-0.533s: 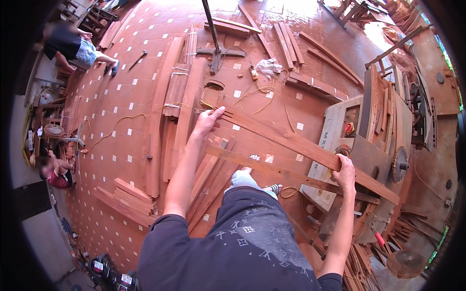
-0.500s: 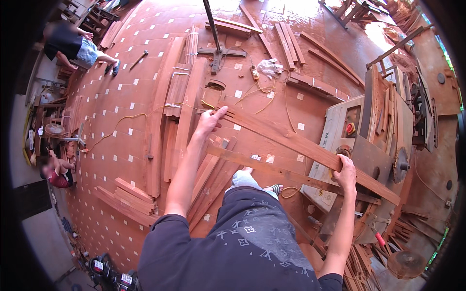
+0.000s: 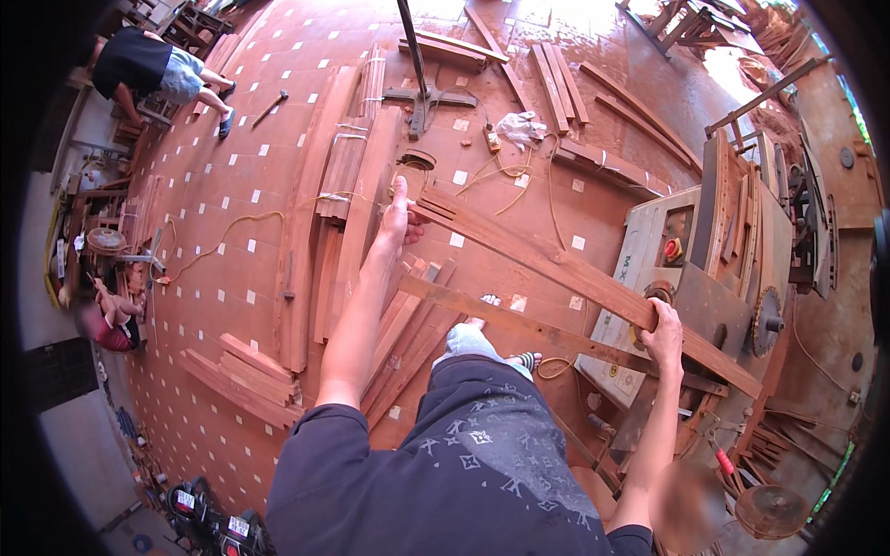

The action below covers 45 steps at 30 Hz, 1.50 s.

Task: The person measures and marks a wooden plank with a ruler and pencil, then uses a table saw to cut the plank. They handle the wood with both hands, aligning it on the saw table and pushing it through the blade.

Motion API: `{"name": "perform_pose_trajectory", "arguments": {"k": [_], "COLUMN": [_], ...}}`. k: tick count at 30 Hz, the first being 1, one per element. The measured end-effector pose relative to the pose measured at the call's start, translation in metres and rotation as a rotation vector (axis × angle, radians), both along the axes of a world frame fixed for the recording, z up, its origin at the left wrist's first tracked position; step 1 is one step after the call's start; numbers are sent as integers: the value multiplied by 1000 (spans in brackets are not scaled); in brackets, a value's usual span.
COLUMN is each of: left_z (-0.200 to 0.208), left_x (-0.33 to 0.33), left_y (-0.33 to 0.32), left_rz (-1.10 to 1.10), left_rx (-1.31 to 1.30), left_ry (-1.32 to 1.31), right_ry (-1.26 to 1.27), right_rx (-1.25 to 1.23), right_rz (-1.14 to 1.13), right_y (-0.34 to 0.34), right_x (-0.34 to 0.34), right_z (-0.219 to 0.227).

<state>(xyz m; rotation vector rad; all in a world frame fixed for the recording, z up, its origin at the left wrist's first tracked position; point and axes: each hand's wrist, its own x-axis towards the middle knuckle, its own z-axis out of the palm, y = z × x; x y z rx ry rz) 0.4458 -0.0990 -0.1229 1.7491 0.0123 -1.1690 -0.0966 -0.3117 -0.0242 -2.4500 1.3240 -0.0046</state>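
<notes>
A long reddish-brown wooden plank (image 3: 556, 264) slants across in front of me, with narrow slots cut in its left end. My left hand (image 3: 396, 221) is at that slotted end, thumb raised off the wood and fingers curled under it. Toward the other end, my right hand (image 3: 662, 334) is closed around the plank, its fingers over the far edge. Below the plank, a thinner, duller wooden strip (image 3: 519, 326) runs nearly parallel, its right end by a pale machine (image 3: 607, 324). Neither hand is on that strip.
A round saw blade (image 3: 766, 321) stands at the machine's right side, near a red knob (image 3: 672, 248). Stacked timber (image 3: 301, 269) lies left of me, with a yellow cord (image 3: 222, 239) across the tiles. A hammer (image 3: 270, 108) and two other people are farther left.
My left thumb has lifted from the plank's slotted end and now points up. My right hand keeps its grip, and the plank has barely moved. At upper left, a person has shifted posture.
</notes>
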Motion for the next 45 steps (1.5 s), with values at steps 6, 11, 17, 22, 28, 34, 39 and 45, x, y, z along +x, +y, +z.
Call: {"name": "perform_pose_trajectory", "arguments": {"k": [6, 11, 17, 22, 28, 34, 39, 45], "left_z": [-2, -2, 0, 8, 15, 33, 35, 37], "left_x": [1, 0, 6, -1, 13, 9, 15, 15], "left_y": [10, 15, 21, 16, -5, -25, -32, -37], "left_rz": [1, -16, -56, -155, -186, -198, -239, -198], "left_rx": [-87, -149, -204, -180, 10, 59, 147, 116], "left_ry": [116, 193, 233, 15, 10, -68, -38, -43], "right_ry": [14, 11, 27, 57, 90, 90, -92, -98], "right_rx": [0, -4, 13, -31, 261, 499, 722, 695], "right_rz": [3, 13, 1, 15, 61, 37, -143, -150], "right_y": [0, -1, 0, 1, -42, -69, -65, -65], "right_x": [6, 3, 1, -1, 11, 14, 23, 20], "right_z": [5, 1, 2, -4, 22, 27, 37, 31]}}
